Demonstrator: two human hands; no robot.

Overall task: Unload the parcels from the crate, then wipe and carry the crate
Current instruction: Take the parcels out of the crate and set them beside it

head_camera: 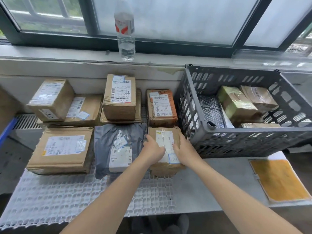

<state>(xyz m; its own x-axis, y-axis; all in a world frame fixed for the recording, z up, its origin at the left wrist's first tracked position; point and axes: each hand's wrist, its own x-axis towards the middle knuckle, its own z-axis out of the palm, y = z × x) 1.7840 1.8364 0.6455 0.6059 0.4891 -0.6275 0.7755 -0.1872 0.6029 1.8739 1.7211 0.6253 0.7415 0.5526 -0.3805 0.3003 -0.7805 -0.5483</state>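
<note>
A brown cardboard parcel with a white label lies on the white plastic grid mat, just left of the grey slatted crate. My left hand grips its left side and my right hand grips its right side. Inside the crate lie a green-taped box, a brown taped box, a silver bubble mailer and more parcels beneath them. Several unloaded parcels sit in rows on the mat, among them a grey poly bag and an orange-edged box.
A clear water bottle stands on the window ledge behind the parcels. An orange cloth on a white sheet lies on the grey table at the right front. A wall and window close off the back.
</note>
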